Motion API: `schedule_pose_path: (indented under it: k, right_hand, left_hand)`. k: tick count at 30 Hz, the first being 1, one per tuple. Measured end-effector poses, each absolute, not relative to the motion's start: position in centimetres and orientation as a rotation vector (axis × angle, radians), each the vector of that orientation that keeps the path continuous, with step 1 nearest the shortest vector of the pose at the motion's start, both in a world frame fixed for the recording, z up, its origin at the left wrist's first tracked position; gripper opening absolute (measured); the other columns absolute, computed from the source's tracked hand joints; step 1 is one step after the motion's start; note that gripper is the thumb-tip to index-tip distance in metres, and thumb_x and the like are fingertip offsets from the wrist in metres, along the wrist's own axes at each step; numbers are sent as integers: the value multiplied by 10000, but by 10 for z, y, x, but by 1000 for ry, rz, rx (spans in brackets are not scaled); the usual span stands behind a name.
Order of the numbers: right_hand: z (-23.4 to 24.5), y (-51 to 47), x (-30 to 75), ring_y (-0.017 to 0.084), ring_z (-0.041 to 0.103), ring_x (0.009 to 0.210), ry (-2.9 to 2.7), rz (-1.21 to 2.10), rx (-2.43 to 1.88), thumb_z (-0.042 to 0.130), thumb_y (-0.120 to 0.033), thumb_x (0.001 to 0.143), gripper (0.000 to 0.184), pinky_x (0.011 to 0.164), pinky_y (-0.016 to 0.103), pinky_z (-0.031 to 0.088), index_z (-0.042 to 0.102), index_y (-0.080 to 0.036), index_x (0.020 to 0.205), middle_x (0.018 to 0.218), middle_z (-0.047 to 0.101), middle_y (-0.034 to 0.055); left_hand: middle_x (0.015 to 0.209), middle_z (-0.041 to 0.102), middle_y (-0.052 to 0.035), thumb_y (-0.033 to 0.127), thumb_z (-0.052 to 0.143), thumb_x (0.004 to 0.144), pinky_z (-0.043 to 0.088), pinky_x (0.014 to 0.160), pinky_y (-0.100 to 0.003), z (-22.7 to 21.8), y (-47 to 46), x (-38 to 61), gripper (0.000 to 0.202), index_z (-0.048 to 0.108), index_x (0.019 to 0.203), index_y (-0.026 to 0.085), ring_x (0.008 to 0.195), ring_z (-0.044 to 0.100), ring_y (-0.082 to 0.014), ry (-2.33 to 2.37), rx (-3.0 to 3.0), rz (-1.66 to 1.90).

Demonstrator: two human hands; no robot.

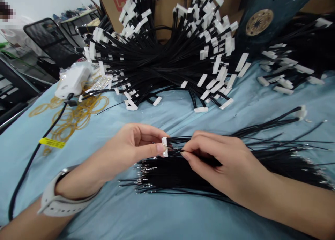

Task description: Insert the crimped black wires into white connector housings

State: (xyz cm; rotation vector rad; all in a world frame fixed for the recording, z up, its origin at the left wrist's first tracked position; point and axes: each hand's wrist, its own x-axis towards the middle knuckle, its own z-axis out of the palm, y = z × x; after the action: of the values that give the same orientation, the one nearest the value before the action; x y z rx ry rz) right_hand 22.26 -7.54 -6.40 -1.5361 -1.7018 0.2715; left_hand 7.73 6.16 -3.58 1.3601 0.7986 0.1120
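Pinched between the thumb and fingers of my left hand (138, 142) is a small white connector housing (164, 152), with several black wires running out of its right side. My right hand (222, 156) grips a thin black wire (180, 149) close to its metal-tipped end, which is right at the housing; whether the tip is inside I cannot tell. Beneath both hands lies a thick bundle of loose black wires (172, 175) with crimped metal terminals (145, 172) at its left end. Another white connector (302, 112) sits at the far end of the wires to the right.
A large heap of finished black cables (162, 62) with white connectors stands behind my hands, before a cardboard box (170, 16). More cables (288, 69) lie at the right. Yellow rubber bands (70, 121), a white power strip (73, 81) and its black cord (34, 163) are at the left.
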Motion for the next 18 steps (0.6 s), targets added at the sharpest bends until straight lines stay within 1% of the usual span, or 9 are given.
schedule_pose_path:
  k: [2, 6, 10, 14, 18]
  right_hand:
    - [-65, -74, 222, 49, 449, 544, -1697, 280, -1551, 504, -49, 814, 142, 503, 158, 365, 557, -138, 716, 653, 520, -26]
    - [-65, -74, 221, 55, 440, 539, -1655, 282, -1586, 521, -41, 789, 150, 503, 170, 355, 546, -146, 685, 632, 505, -31]
    - [-64, -75, 221, 57, 443, 541, -1681, 248, -1560, 515, -56, 816, 134, 500, 172, 357, 571, -146, 733, 655, 506, -27]
    - [-64, -75, 221, 64, 475, 567, -1736, 247, -1558, 497, -60, 834, 132, 534, 177, 389, 577, -146, 774, 688, 534, -17]
    - [-65, -76, 221, 60, 478, 575, -1765, 230, -1532, 503, -65, 845, 128, 534, 177, 384, 588, -141, 786, 698, 537, -16]
  left_hand:
    - [616, 699, 32, 66, 712, 615, 480, 535, -73, -35, 61, 78, 117, 713, 714, 129, 553, 610, -44, 821, 1393, 112]
    - [637, 717, 30, 104, 725, 630, 490, 541, -82, -35, 61, 78, 108, 721, 730, 144, 568, 631, -54, 846, 1433, 138]
    - [655, 721, 32, 122, 740, 636, 501, 556, -104, -38, 60, 76, 124, 727, 753, 160, 588, 643, -68, 811, 1476, 138]
    - [685, 721, 24, 149, 747, 667, 491, 571, -107, -39, 59, 74, 124, 732, 789, 161, 601, 630, -64, 775, 1480, 94]
    - [657, 713, 32, 135, 753, 658, 482, 565, -99, -39, 59, 75, 101, 729, 754, 158, 585, 616, -55, 777, 1413, 73]
